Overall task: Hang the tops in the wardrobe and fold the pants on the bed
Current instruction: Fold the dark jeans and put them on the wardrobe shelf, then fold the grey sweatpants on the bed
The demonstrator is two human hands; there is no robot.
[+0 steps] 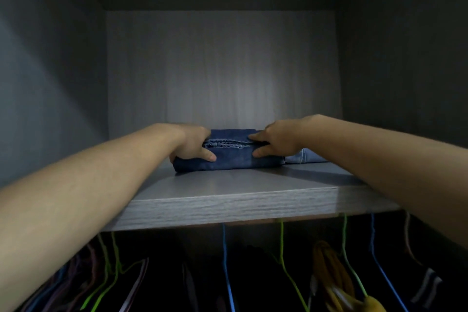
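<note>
The folded jeans (233, 157) lie on the shelf (228, 200), set back from its front edge and running lengthwise along it. The left hand (192, 144) and right hand (276, 139) each pinch one end, thumbs in front and fingers curled over the top, both equally close.

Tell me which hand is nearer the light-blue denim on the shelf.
Right. The right hand grips the dark folded jeans at their right end, just beside the light-blue denim; the left hand grips their left end, with the jeans between.
</note>
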